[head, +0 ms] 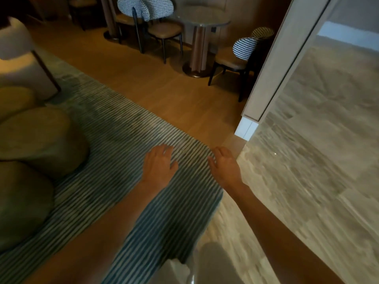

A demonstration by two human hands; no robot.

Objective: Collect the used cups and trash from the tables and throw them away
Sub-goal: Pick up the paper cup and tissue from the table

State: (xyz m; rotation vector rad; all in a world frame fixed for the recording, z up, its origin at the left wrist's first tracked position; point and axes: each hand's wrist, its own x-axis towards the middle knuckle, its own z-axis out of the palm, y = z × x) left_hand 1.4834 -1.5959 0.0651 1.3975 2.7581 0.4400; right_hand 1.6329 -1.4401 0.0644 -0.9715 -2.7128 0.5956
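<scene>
Two bare hands reach out in front of the person, both palm down over the floor, with nothing in either. At the far left a white armchair (14, 48) stands on the back edge of the striped rug (114, 128), and a cluster of rounded olive poufs (39, 140) sits along the rug's left edge. The left hand (159, 167) hangs above the rug near its right edge, fingers loosely spread and holding nothing. The right hand (224, 165) hovers just beside it, over the rug's right edge where it meets the pale marble floor (307, 160), fingers relaxed and likewise empty. Beyond the rug, on the wooden floor, a small round table (202, 16) stands on a pedestal, with houndstooth-backed chairs (158, 11) to its left and another houndstooth chair (244, 48) to its right. A white wall corner (272, 64) rises beside that chair. No cups or trash show on the round table's top; the picture is blurred.
</scene>
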